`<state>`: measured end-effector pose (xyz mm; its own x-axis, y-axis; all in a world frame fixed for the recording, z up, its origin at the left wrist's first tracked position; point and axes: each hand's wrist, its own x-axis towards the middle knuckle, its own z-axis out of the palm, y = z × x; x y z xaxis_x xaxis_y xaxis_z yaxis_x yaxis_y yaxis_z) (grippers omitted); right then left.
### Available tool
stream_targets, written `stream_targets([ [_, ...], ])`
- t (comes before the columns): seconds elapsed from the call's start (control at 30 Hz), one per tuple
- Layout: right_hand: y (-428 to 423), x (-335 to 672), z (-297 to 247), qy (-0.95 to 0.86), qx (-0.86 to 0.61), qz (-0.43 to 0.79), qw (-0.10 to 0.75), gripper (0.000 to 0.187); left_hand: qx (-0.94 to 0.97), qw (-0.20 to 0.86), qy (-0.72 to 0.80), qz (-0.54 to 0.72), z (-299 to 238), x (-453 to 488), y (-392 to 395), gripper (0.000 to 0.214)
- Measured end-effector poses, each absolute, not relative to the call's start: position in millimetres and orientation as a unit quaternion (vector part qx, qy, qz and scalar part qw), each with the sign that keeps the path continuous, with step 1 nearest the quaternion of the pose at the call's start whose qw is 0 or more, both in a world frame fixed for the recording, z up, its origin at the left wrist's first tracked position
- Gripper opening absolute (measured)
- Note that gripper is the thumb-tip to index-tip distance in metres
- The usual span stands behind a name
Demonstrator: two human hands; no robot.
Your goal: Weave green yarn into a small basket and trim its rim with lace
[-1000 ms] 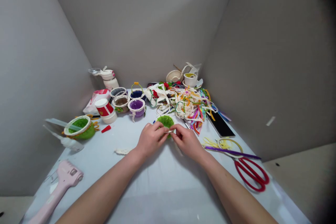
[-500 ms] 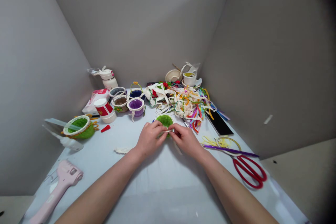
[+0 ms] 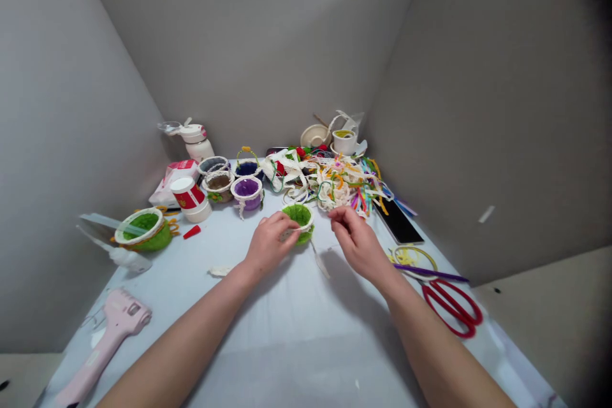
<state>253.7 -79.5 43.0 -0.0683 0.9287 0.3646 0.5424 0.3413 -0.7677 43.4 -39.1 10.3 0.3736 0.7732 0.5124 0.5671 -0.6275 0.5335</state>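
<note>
A small green basket [image 3: 304, 236] with a white braided rim stands on the table before me. My left hand [image 3: 273, 236] pinches its near left rim, thumb and fingers closed. From the basket's front a loose white lace end [image 3: 321, 262] hangs down onto the tabletop. My right hand [image 3: 354, 237] is apart from the basket, to its right, fingers curled and tips pinched together. Whatever lies between those fingertips, if anything, is too small to make out. A short white lace piece [image 3: 220, 271] lies left of my left wrist.
At left are a pink glue gun [image 3: 117, 325], another green basket [image 3: 148, 237] and a paper cup [image 3: 189, 196]. Several small baskets, including a purple one [image 3: 247, 190], stand behind. Tangled trims [image 3: 335, 182] fill the back right. Red-handled scissors [image 3: 453, 307] and a phone [image 3: 400, 223] lie right.
My right hand has moved off the basket rim, to the right and slightly up. The left hand stays at the rim. More of the green basket and the hanging lace end now shows.
</note>
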Motion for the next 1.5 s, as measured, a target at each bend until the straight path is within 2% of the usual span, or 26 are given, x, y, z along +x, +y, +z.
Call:
stream_targets([
  [0.4,-84.5,249.2,24.7,-0.713,-0.507,0.231,0.426,0.017,0.836,0.123,0.395,0.361,9.0,39.6,-47.7,0.010],
  [0.77,-69.5,235.0,17.2,-0.785,-0.504,0.166,0.318,0.013,0.846,0.145,0.369,0.357,6.3,36.7,-48.0,0.014],
  [0.97,-68.3,236.3,16.9,-0.787,-0.509,0.162,0.309,0.013,0.858,0.153,0.356,0.337,7.9,35.9,-46.5,0.015],
  [1.5,-66.2,232.6,15.2,-0.778,-0.509,0.190,0.317,0.009,0.823,0.193,0.372,0.384,4.0,43.2,-45.6,0.010],
])
